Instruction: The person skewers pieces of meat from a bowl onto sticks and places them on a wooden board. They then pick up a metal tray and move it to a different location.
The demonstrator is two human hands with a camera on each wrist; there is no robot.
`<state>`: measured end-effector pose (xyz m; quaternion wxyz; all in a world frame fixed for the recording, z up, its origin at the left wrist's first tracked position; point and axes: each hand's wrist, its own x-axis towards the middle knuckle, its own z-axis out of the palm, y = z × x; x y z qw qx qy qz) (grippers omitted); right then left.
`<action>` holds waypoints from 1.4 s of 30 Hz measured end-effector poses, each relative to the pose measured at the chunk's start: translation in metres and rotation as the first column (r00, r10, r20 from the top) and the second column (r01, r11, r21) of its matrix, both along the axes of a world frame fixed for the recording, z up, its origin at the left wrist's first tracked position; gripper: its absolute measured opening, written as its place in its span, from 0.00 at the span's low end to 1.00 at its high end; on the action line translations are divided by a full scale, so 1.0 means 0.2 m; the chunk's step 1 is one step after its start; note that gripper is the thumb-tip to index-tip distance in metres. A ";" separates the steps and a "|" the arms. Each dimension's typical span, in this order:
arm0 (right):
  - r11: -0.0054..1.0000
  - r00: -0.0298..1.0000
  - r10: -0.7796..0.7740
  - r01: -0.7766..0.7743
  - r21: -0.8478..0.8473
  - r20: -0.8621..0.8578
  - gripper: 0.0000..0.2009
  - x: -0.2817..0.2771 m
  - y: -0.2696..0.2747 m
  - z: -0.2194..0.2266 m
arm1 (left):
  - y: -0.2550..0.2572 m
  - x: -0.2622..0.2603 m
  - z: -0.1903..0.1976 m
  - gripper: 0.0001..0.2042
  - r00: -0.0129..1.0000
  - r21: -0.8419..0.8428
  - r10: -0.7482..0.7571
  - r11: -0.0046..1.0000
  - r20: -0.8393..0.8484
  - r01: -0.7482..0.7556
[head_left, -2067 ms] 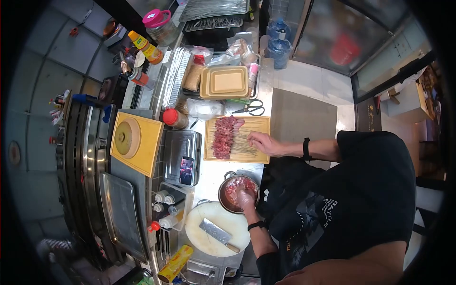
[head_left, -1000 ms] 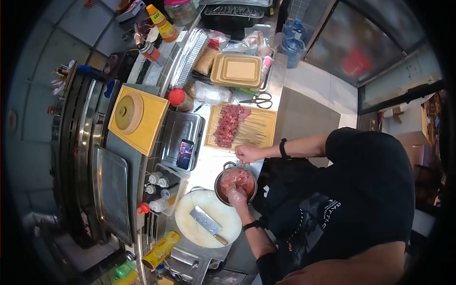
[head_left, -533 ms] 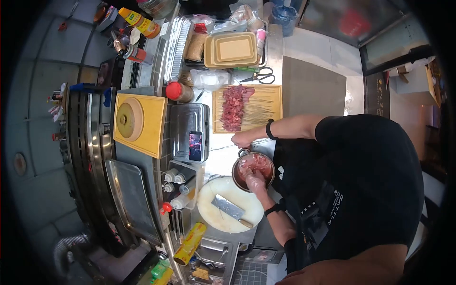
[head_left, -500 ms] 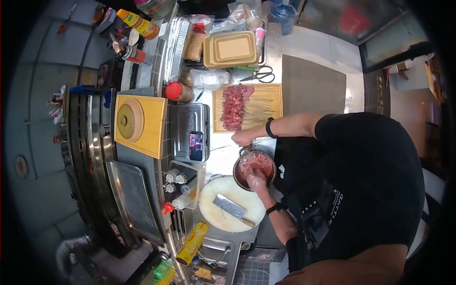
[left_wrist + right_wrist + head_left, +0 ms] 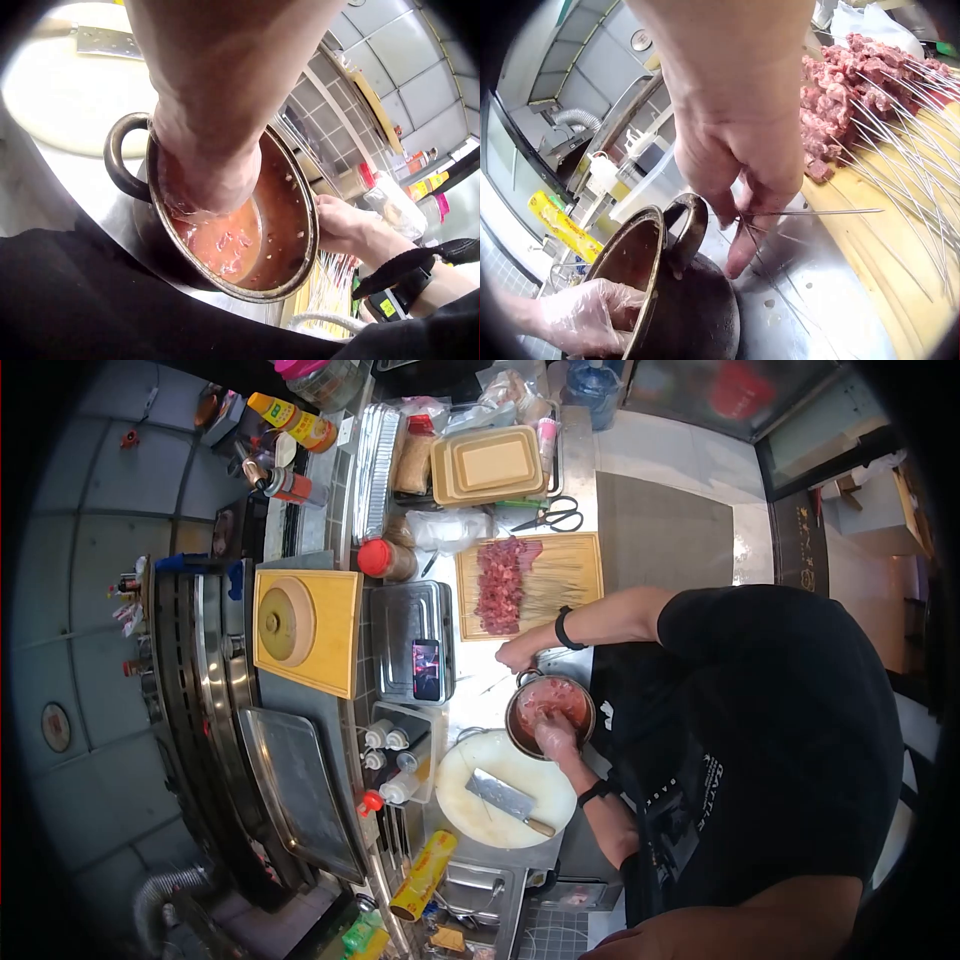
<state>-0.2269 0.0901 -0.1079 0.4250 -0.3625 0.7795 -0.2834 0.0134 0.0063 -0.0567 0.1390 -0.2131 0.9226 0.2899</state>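
Note:
A metal pot (image 5: 697, 311) holds raw meat pieces (image 5: 229, 251) in reddish liquid. My left hand (image 5: 210, 172), in a clear plastic glove, reaches down into it; its fingertips are hidden by the wrist and the pot's rim, so I cannot tell what they hold. Just beyond the pot's far handle, my right hand (image 5: 739, 165) pinches a thin metal skewer (image 5: 832, 213) between thumb and fingers, low over the steel counter. Next to this hand is a wooden board (image 5: 466, 565) with a row of meat skewers (image 5: 498, 588), their bare ends fanned toward the person.
A cleaver (image 5: 500, 793) lies on the round white chopping board (image 5: 465, 815) near the pot. Beyond the pot are a phone (image 5: 426, 670) on a metal case (image 5: 392, 605) and a bin of squeeze bottles (image 5: 400, 788). Scissors (image 5: 555, 513) lie past the skewer board.
My right hand has moved from the bare skewer ends on the board to beside the pot's handle. The left hand stays in the pot, working among the meat. The head view has shifted.

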 end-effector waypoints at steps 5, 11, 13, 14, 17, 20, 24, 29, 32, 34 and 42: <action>0.971 0.954 0.043 -0.109 -0.210 -0.298 0.09 0.02 -0.01 -0.08 | 0.00 0.01 -0.04 0.18 0.950 -0.261 -0.198 0.956 -0.243 0.132; 0.964 0.939 -0.206 0.146 -0.222 -0.276 0.14 0.00 0.59 0.61 | 0.07 -0.06 0.17 0.44 0.976 -0.382 -0.154 0.920 -0.152 0.085; 0.928 0.892 -0.348 0.285 -0.241 -0.288 0.16 0.01 0.88 0.92 | 0.19 -0.11 0.42 0.40 0.974 -0.410 -0.155 0.909 -0.168 0.074; 0.898 0.850 -0.426 0.357 -0.256 -0.308 0.17 0.00 1.01 1.04 | 0.23 -0.17 0.49 0.40 0.961 -0.372 -0.181 0.924 -0.207 0.094; 0.655 0.574 -0.753 0.605 -0.453 -0.321 0.11 -0.26 1.55 1.33 | 0.33 -0.39 0.59 0.39 0.906 -0.220 -0.245 0.960 -0.346 0.175; 0.620 0.265 -0.718 0.663 -0.419 -0.644 0.10 -0.79 2.08 1.46 | 0.46 -0.63 0.63 0.38 0.871 -0.089 -0.254 0.967 -0.420 0.239; 0.628 0.137 -0.621 0.676 -0.385 -0.772 0.08 -1.58 2.35 1.77 | 0.66 -0.94 0.62 0.37 0.865 0.052 -0.206 0.965 -0.457 0.257; 0.676 0.181 -0.510 0.689 -0.262 -0.841 0.11 -2.71 2.47 1.63 | 0.87 -1.32 0.58 0.35 0.900 0.167 -0.111 0.966 -0.422 0.198; 0.656 0.144 -0.524 0.697 -0.290 -0.839 0.10 -3.15 2.50 1.43 | 0.94 -1.47 0.56 0.34 0.924 0.218 -0.064 0.963 -0.377 0.156; 0.661 0.177 -0.473 0.719 -0.215 -0.863 0.09 -3.27 2.45 1.41 | 0.96 -1.52 0.55 0.34 0.938 0.245 -0.025 0.963 -0.345 0.116; 0.739 0.285 -0.452 0.651 -0.176 -0.845 0.09 -3.52 2.47 1.38 | 1.00 -1.59 0.56 0.31 0.960 0.330 0.091 0.944 -0.265 0.002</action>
